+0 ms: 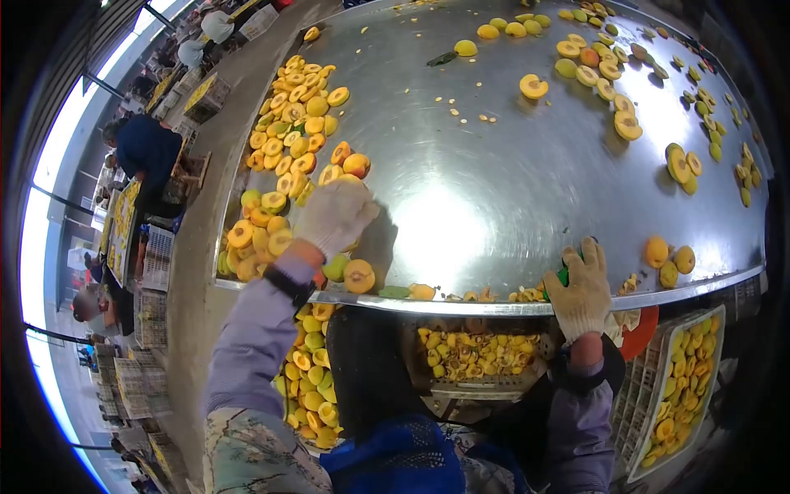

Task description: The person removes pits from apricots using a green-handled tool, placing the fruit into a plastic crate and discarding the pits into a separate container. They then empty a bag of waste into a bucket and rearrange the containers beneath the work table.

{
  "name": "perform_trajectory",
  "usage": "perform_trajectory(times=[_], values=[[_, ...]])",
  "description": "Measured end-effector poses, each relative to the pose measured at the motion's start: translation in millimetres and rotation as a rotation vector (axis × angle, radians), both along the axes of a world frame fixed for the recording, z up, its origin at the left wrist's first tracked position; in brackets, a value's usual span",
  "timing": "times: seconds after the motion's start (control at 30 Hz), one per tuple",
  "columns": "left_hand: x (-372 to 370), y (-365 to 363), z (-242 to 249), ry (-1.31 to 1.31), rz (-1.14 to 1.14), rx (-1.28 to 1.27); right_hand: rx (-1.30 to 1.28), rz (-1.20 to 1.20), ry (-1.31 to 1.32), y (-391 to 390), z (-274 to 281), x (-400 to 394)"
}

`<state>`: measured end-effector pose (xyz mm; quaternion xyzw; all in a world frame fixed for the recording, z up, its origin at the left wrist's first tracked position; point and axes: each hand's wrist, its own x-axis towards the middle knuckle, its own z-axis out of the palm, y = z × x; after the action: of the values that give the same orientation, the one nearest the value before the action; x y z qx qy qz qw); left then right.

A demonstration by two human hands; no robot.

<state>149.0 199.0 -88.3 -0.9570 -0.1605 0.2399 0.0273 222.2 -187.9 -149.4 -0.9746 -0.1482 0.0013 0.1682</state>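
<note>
My left hand (336,216), in a pale glove, rests over the heap of halved yellow-orange fruit (284,140) along the metal table's left side; its fingertips are hidden. A red-tinged fruit (356,165) lies just beyond it, and a fruit half (360,277) lies nearer the front edge. At the front edge, my right hand (581,290), also gloved, has its fingers bent around a green object (562,277) that is mostly covered by the hand. Small fruit scraps (527,294) lie along the rim to its left.
More fruit halves (627,125) are scattered on the metal table (461,189). Whole fruits (656,251) sit at the right. Below are a crate of fruit (687,379), a bin of scraps (477,354) and more fruit (311,383). People (148,152) are at the far left.
</note>
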Motion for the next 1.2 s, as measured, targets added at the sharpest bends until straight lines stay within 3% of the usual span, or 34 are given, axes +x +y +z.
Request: perform_trajectory(times=[0.07,0.2,0.27,0.33,0.4,0.43,0.53,0.6,0.63,0.67,0.73,1.0,1.07,1.1,1.2], values=[[17.9,9.1,-20.5,-0.582,-0.335,0.043,0.003,-0.015,-0.007,0.2,-2.3,0.1],[39.6,44.3,-39.7,-0.296,-0.32,0.243,0.054,-0.071,0.033,-1.3,-0.1,-1.7],[43.6,43.1,-24.5,-0.086,-0.108,0.288,0.049,-0.077,0.035,-2.4,-2.8,-2.5],[29.9,12.1,-8.3,-0.076,-0.176,0.306,0.051,-0.086,0.03,-2.2,-4.5,-0.5],[1.2,-12.4,-10.7,-0.319,-0.454,-0.081,0.038,-0.049,0.017,-3.6,-4.2,-0.9],[-13.3,-16.5,-18.4,-0.312,-0.457,-0.093,0.03,-0.054,0.026,-3.6,-1.6,-1.1],[-44.4,-9.7,-28.0,-0.237,-0.367,-0.027,0.039,-0.031,0.057,-4.5,1.5,-1.9],[-45.8,-9.2,-11.1,-0.132,-0.386,0.257,0.052,0.022,-0.064,-7.9,-7.7,-1.7],[-40.2,-18.4,-5.7,-0.211,-0.354,0.004,0.073,0.023,-0.047,-8.0,-5.0,-2.9],[-38.4,-36.7,5.7,-0.205,-0.369,-0.005,0.066,0.006,-0.04,-7.7,-4.2,-4.7],[-40.4,-84.2,21.2,0.129,0.0,-0.406,0.086,0.023,-0.003,-8.8,-1.6,-3.2],[-1.3,-191.3,-21.1,-0.049,-0.336,-0.645,0.224,0.073,-0.018,-12.9,6.8,-5.6],[15.2,-209.1,-19.8,0.002,-0.317,-0.622,0.213,0.082,-0.082,-14.8,-3.7,-4.5],[17.5,-210.0,-33.0,-0.09,-0.277,-0.774,0.214,0.112,-0.172,-14.8,-4.3,-4.7],[11.6,-213.0,-41.1,-0.203,-0.275,-0.888,0.213,0.134,-0.286,-15.6,-5.6,-2.4]])
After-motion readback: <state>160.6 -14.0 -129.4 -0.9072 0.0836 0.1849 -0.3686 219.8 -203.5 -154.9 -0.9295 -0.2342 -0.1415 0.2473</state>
